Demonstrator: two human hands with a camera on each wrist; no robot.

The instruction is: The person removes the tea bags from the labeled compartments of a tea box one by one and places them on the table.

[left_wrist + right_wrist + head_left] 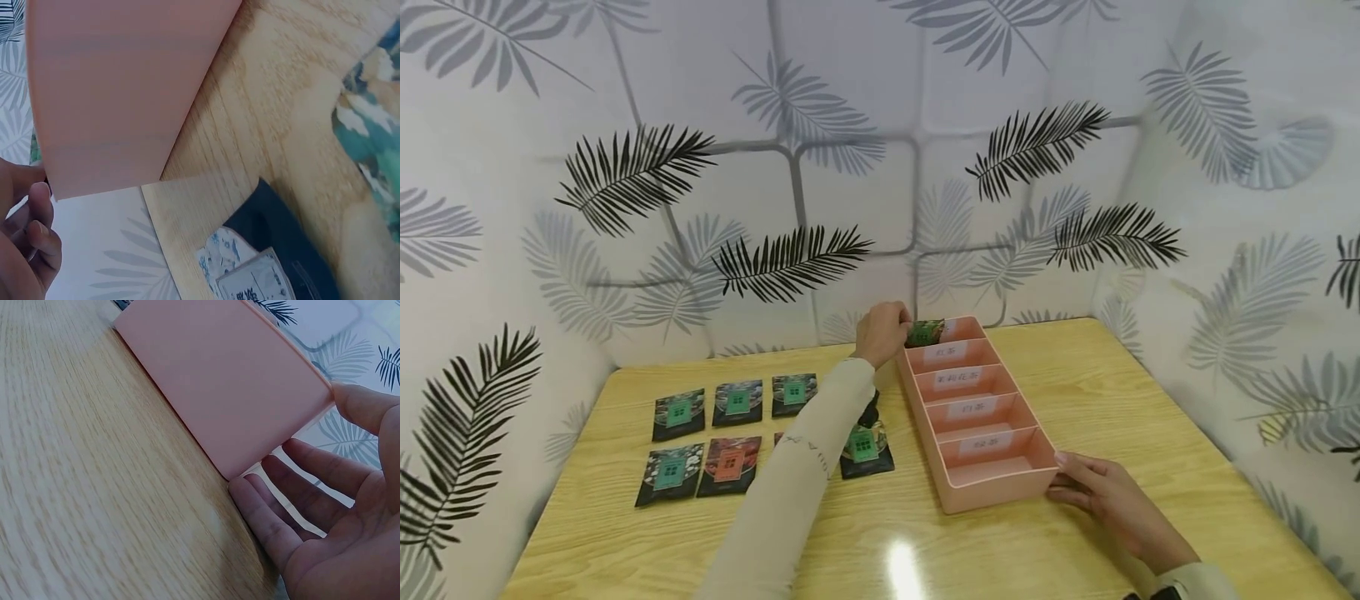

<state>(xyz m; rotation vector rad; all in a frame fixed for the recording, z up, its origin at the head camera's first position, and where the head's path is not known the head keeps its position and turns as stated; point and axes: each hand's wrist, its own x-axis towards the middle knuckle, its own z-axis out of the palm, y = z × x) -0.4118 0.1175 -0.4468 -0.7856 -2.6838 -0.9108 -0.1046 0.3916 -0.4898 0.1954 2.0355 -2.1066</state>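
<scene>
A long pink divided box (955,497) stands on the table, with a label in each of its several compartments. At its far end my left hand (882,333) pinches a green tea packet (925,333) that sits in the farthest compartment. In the left wrist view the curled fingers (42,240) are beside the box's end, and most of the packet is hidden. My right hand (1101,498) holds the box's near right corner. The right wrist view shows the thumb (362,406) at the rim and fingertips low against the wall.
Dark tea packets lie in two rows to the left, among them a green-labelled one (737,402) and a red-labelled one (728,465). Another green-labelled packet (865,450) lies near the box. My left sleeve (797,483) partly covers this row. A leaf-patterned curtain (850,192) hangs behind the table.
</scene>
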